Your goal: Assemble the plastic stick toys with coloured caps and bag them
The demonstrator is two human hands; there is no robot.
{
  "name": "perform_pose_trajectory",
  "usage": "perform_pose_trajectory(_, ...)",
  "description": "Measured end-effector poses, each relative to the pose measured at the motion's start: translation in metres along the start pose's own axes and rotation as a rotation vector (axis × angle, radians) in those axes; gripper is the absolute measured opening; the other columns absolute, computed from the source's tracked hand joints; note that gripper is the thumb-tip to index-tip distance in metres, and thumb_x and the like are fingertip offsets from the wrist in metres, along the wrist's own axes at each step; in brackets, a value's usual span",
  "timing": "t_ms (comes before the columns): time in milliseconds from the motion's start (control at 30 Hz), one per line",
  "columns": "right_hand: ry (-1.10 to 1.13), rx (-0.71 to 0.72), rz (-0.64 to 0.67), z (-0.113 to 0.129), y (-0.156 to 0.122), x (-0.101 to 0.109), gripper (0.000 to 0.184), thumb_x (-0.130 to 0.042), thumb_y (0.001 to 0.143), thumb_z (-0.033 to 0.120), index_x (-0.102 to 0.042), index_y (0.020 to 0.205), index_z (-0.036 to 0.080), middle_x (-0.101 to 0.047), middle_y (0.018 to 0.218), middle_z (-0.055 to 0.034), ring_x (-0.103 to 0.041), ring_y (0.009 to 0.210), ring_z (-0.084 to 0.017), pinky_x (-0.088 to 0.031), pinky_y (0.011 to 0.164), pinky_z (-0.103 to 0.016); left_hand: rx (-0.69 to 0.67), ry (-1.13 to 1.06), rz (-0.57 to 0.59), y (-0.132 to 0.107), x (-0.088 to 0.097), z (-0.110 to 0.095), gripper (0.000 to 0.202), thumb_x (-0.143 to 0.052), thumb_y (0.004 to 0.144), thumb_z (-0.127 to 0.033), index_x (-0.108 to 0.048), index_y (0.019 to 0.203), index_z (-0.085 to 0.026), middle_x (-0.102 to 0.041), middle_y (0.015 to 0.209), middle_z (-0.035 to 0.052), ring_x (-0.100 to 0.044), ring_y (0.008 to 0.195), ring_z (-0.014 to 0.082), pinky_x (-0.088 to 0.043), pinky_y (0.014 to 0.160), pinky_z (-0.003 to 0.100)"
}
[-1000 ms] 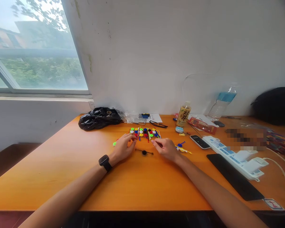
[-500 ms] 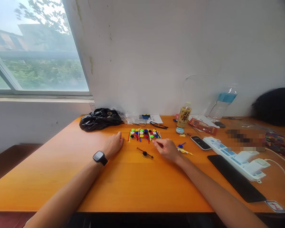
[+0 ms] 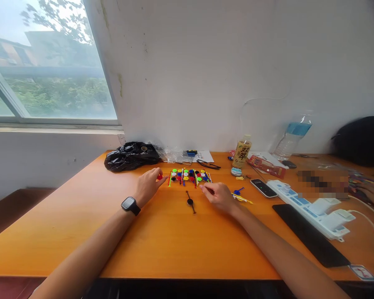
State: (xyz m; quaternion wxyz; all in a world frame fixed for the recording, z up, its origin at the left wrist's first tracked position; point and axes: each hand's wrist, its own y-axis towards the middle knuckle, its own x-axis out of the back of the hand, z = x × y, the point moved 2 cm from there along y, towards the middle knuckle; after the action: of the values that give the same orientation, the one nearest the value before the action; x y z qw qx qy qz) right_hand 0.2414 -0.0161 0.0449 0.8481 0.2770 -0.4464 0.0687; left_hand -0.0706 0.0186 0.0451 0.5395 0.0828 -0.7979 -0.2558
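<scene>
One black disc-and-stick piece (image 3: pixel 190 202) lies on the surface (image 3: pixel 162 241) between left hand (image 3: pixel 148 185) and right hand (image 3: pixel 220 196). The left's fingers curl about a red disc (image 3: pixel 159 177), whether gripping I cannot tell; the right's are bunched near colourful discs (image 3: pixel 186 177), contents hidden.

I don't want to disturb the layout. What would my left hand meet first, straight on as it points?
Your left hand, with a red piece near its thumb, would likely meet the green stick first; depth is unclear.

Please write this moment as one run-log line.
Left hand: at red piece | right hand: curled, contents unclear | black piece: on table | yellow bottle: upright
</scene>
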Motion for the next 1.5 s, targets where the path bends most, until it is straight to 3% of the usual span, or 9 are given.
perform_pose_trajectory(133,-0.004,0.013,0.011,0.000,0.000,0.000,0.048,-0.045,0.105,0.050,-0.050,0.066,0.021,-0.048,0.055,0.0014,-0.039,0.054,-0.014,-0.025,0.059,-0.030,0.024,0.048,0.157,-0.001,-0.010,0.012,0.036,-0.058,0.100,-0.057,-0.063,0.092,-0.022,-0.071,0.095,0.0057,-0.064,0.078,0.0212,-0.037,0.064,0.030)
perform_pose_trajectory(233,-0.002,0.014,0.009,0.000,0.000,0.000,0.049,-0.044,0.105,0.050,-0.049,0.066,0.021,-0.046,0.055,0.0016,-0.038,0.054,-0.014,-0.024,0.059,-0.030,-0.003,0.052,0.107,-0.001,-0.014,0.013,0.033,-0.052,0.104,-0.051,-0.066,0.102,-0.021,-0.071,0.104,0.0094,-0.064,0.091,0.0250,-0.044,0.074,0.033)
perform_pose_trajectory(333,0.003,0.011,0.013,0.001,0.000,0.000,0.049,-0.043,0.105,0.050,-0.047,0.065,0.021,-0.045,0.055,0.0021,-0.037,0.054,-0.014,-0.024,0.059,-0.030,-0.121,-0.007,0.080,-0.002,-0.016,0.008,0.032,-0.044,0.108,-0.040,-0.066,0.120,-0.022,-0.071,0.117,0.0108,-0.062,0.108,0.0274,-0.047,0.091,0.037)
perform_pose_trajectory(500,0.004,0.007,0.031,0.003,-0.001,0.000,0.051,-0.043,0.105,0.051,-0.044,0.064,0.021,-0.044,0.055,0.0026,-0.036,0.054,-0.014,-0.024,0.060,-0.030,-0.277,-0.052,0.199,-0.005,-0.018,-0.001,0.036,-0.037,0.110,-0.033,-0.064,0.134,-0.030,-0.065,0.141,0.0059,-0.059,0.118,0.0248,-0.043,0.105,0.039)
perform_pose_trajectory(700,-0.005,0.010,0.044,0.005,-0.001,0.001,0.051,-0.042,0.105,0.052,-0.045,0.064,0.021,-0.045,0.055,0.0019,-0.036,0.054,-0.014,-0.025,0.059,-0.030,-0.208,-0.030,0.197,-0.003,-0.015,-0.002,0.031,-0.039,0.108,-0.031,-0.069,0.106,-0.026,-0.074,0.107,0.0075,-0.063,0.100,0.0247,-0.046,0.092,0.036)
perform_pose_trajectory(900,-0.020,0.010,0.049,0.005,-0.001,0.000,0.050,-0.043,0.105,0.050,-0.047,0.063,0.021,-0.045,0.055,0.0017,-0.035,0.054,-0.014,-0.023,0.059,-0.030,-0.191,-0.049,0.151,-0.003,-0.021,-0.002,0.023,-0.051,0.103,-0.034,-0.069,0.114,-0.025,-0.073,0.113,0.0087,-0.063,0.101,0.0260,-0.047,0.089,0.037)
perform_pose_trajectory(1267,-0.014,0.014,0.057,0.005,-0.002,-0.001,0.050,-0.043,0.105,0.049,-0.046,0.063,0.021,-0.044,0.055,0.0021,-0.034,0.054,-0.014,-0.024,0.059,-0.030,-0.101,-0.058,0.097,-0.001,-0.021,-0.001,0.015,-0.058,0.096,-0.030,-0.069,0.089,-0.023,-0.073,0.092,0.0058,-0.063,0.086,0.0242,-0.045,0.076,0.034)
perform_pose_trajectory(1367,-0.022,0.013,0.054,0.005,-0.002,-0.001,0.050,-0.043,0.105,0.049,-0.047,0.063,0.021,-0.045,0.055,0.0019,-0.035,0.053,-0.014,-0.024,0.059,-0.030,-0.041,-0.078,0.091,-0.001,-0.023,0.002,0.013,-0.059,0.093,-0.026,-0.070,0.098,-0.023,-0.074,0.092,0.0051,-0.066,0.088,0.0246,-0.046,0.075,0.034)
perform_pose_trajectory(1500,-0.020,0.010,0.053,0.005,-0.002,-0.002,0.050,-0.043,0.105,0.050,-0.048,0.063,0.021,-0.045,0.055,0.0018,-0.036,0.053,-0.014,-0.024,0.059,-0.030,0.028,-0.101,0.080,-0.002,-0.026,0.006,0.031,-0.056,0.090,-0.020,-0.066,0.119,-0.021,-0.075,0.091,0.0047,-0.067,0.091,0.0254,-0.046,0.075,0.034)
